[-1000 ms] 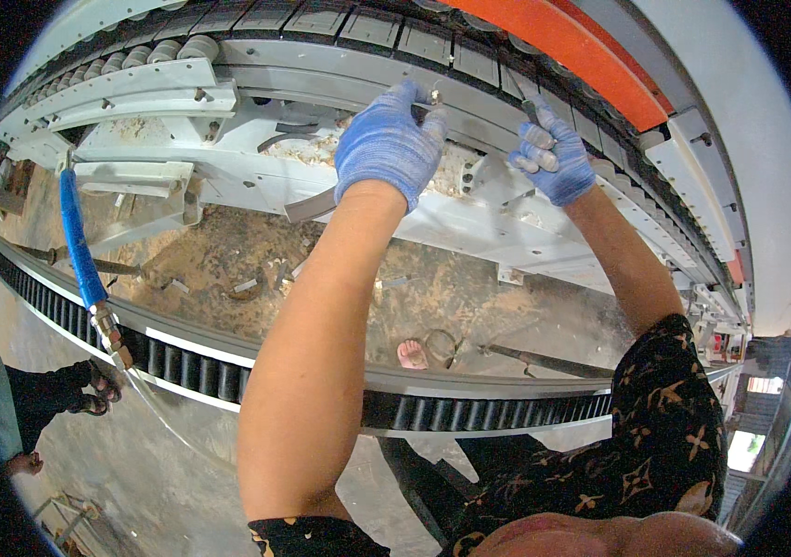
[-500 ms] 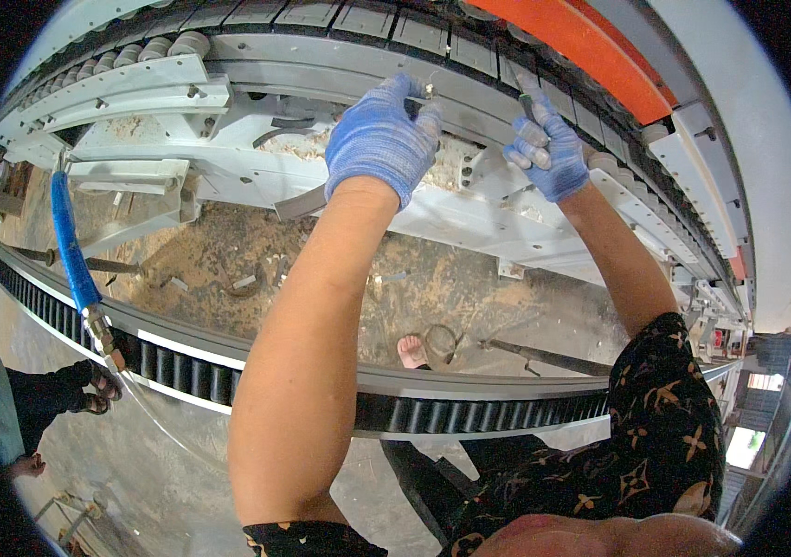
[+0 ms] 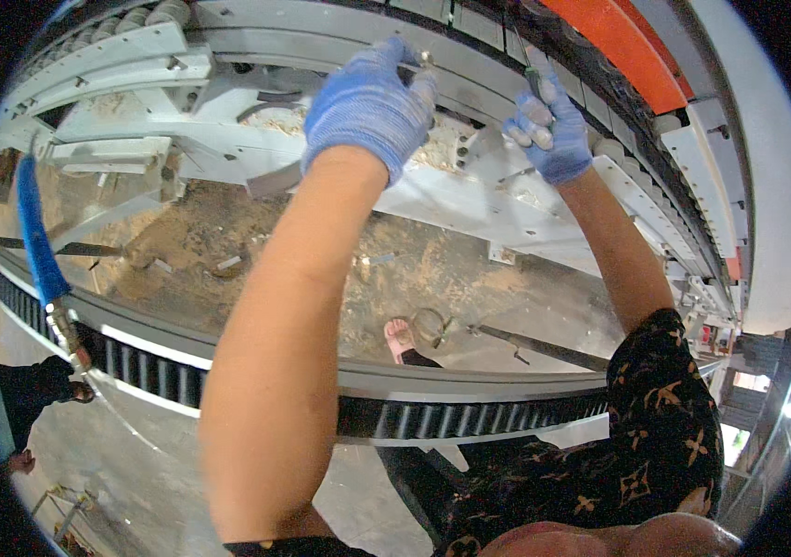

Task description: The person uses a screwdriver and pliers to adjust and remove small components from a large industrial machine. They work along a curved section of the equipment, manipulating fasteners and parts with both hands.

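Note:
My left hand [image 3: 369, 113], in a blue knit glove, reaches over the pale metal side rail [image 3: 316, 58] of a long machine. Its thumb and forefinger pinch a small shiny metal piece [image 3: 427, 58], too small to name more closely. To the right, my right hand [image 3: 555, 135] wears a matching glove with greyish fingertips. Its fingers are closed around a slim screwdriver [image 3: 533, 82] with a dark green handle, the thin shaft pointing away from me toward the machine's black slatted track [image 3: 469, 48]. The two hands are apart.
An orange guard [image 3: 632, 46] arches over the track at upper right. Nearer me runs a curved black roller rail [image 3: 432, 418]. A blue air hose [image 3: 38, 232] with a metal coupling hangs at left. Sawdust lies on the frame and floor. Another person's dark-clothed legs [image 3: 33, 399] show at lower left.
The view has shifted, so the machine and floor sit higher and further left. My left hand still pinches the small metal piece, and my right hand keeps the screwdriver.

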`<state>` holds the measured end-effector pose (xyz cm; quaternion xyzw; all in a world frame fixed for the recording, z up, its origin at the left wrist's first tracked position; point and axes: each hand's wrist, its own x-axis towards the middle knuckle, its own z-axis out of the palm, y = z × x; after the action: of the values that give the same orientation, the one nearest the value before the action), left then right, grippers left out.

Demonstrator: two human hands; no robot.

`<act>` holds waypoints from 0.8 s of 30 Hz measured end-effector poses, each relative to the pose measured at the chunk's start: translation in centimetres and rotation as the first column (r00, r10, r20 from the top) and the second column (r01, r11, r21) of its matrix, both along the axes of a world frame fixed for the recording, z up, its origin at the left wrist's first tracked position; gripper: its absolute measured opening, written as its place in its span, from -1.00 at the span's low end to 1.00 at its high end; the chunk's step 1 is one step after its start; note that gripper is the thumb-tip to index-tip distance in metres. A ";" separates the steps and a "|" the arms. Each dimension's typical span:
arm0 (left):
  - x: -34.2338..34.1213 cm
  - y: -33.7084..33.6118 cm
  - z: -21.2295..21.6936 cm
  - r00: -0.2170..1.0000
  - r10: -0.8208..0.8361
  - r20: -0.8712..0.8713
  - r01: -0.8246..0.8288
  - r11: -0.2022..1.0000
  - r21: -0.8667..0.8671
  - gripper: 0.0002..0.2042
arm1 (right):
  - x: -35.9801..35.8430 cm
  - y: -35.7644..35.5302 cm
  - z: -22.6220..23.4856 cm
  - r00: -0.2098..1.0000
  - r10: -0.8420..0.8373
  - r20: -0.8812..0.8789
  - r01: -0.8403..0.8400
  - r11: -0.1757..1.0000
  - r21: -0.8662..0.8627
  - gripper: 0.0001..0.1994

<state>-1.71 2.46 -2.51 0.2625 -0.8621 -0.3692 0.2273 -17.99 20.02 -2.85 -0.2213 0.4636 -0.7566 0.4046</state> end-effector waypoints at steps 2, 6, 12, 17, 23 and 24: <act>0.3 -0.2 0.4 1.000 -0.023 -0.006 0.023 0.998 0.051 -0.64 | -0.5 -0.4 -0.5 0.999 0.044 0.007 -0.044 0.996 -0.073 -0.62; -0.5 -0.9 -0.8 0.994 -0.026 -0.103 0.017 0.996 -0.088 -0.68 | -0.7 -0.1 -0.5 0.999 0.027 0.017 -0.025 0.997 -0.072 -0.64; 0.1 -0.6 0.4 1.000 0.018 -0.012 -0.017 0.999 0.040 -0.65 | -0.3 1.2 2.5 0.999 0.004 -0.036 0.004 0.970 0.241 -0.68; 0.5 -0.3 0.9 0.999 0.021 -0.024 -0.020 0.999 0.045 -0.65 | 1.5 0.1 5.8 0.979 -0.114 -0.169 0.183 0.860 0.476 -0.64; 0.3 0.1 1.5 1.000 -0.022 0.011 0.020 0.987 0.157 -0.64 | 0.8 -0.4 6.7 0.990 -0.107 -0.092 0.140 0.833 0.535 -0.87; 0.4 0.1 1.7 0.999 -0.030 0.021 0.026 0.983 0.183 -0.64 | 0.8 -0.5 6.7 0.993 -0.096 -0.075 0.121 0.839 0.530 -0.87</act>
<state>-1.35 2.56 -0.83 0.2744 -0.8308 -0.4469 0.1867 -17.18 19.56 3.80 -0.0905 0.6764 -0.6145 0.3959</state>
